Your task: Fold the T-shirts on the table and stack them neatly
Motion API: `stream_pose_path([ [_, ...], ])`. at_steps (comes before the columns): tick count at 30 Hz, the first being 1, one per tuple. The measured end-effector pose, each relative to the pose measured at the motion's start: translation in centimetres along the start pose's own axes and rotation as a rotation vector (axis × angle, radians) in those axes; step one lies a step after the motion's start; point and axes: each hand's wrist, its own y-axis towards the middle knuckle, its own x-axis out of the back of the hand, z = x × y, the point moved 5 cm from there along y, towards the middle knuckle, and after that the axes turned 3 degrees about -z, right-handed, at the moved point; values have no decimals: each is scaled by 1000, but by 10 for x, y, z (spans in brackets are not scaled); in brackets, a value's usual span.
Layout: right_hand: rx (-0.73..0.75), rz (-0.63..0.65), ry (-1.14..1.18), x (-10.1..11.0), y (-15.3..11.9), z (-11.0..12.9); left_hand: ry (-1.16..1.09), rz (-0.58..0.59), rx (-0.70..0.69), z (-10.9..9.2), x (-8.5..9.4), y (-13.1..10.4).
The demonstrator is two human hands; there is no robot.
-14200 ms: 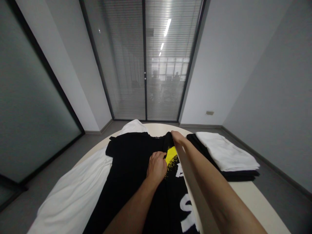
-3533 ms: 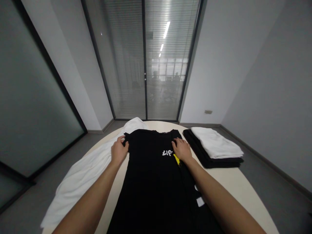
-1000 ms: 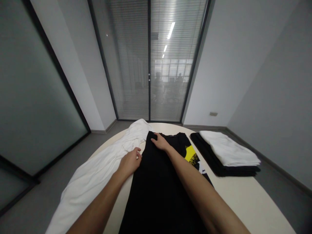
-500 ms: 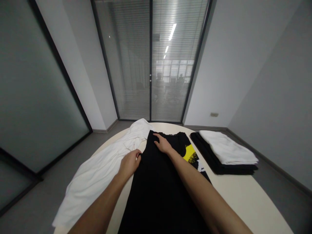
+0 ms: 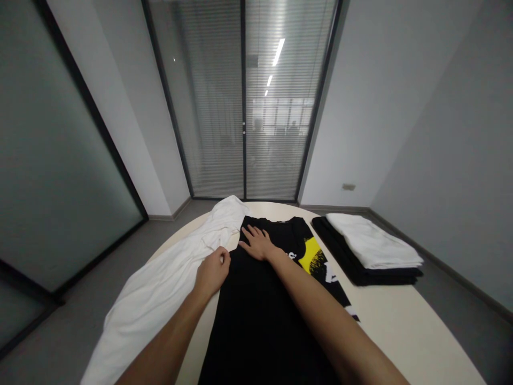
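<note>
A black T-shirt with a yellow, black and white print along its right side lies spread on the pale table. My left hand is closed at the shirt's left edge, its fingers pinching the black cloth. Flat on the upper part of the shirt, near the collar, rests my right hand, fingers spread. The shirt's lower end runs out of view at the bottom, partly hidden by my right forearm.
Left of the shirt stretches a rumpled white cloth. At the right, a folded white garment sits on folded black ones. The table has a rounded far edge, with glass doors beyond it.
My right hand has shifted slightly down and left, and its fingers now lie spread flat. More of the print shows at the shirt's right side. My left hand stays at the edge.
</note>
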Motion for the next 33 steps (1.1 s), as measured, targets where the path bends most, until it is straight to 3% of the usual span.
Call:
stream_pose_path([
  [2, 5, 31, -42, -4, -1, 3, 11, -38, 26, 0, 0, 0],
  [7, 44, -161, -120, 12, -14, 18, 34, -64, 17, 0, -1, -1],
  [9, 70, -165, -118, 14, -22, 26, 30, -61, 28, 2, -2, -1],
  [12, 110, -109, -88, 12, -34, 32, -115, -90, 30, 5, -6, 1],
  [14, 109, -117, -35, 14, -39, 32, -330, -118, 44, 6, -10, 3],
  [18, -18, -204, 175, 26, -42, 26, -648, -114, 58, 0, -17, 4],
  [24, -259, -168, 429, 33, -36, 13, -862, -8, 23, -27, -20, -10],
  [33, -394, -127, 409, 32, -19, -7, -853, 132, -30, -46, -28, -25],
])
